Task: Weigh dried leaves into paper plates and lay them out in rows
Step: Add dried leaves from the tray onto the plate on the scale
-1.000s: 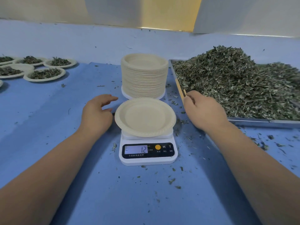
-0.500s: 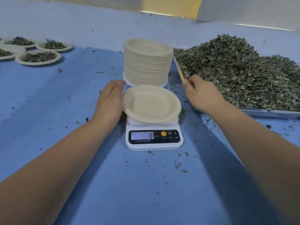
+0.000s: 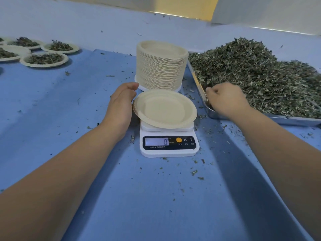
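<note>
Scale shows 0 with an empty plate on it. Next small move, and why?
Probably: the right hand closes on a pinch of dried leaves and carries it to the plate. The scale reads 0, the plate is empty, the left hand lies against its rim, and the right hand's fingers curl into the pile at the tray's near corner. Whether they hold leaves is unclear.

Bright scene, soft shadows

I get a bright, evenly lit view. Both forearms point(image 3: 60, 180) cast soft dark shadows on the blue table point(image 3: 52, 105) between them. The wide lens stretches the edges, and the far-left filled plates point(image 3: 44, 60) look slightly soft
</note>
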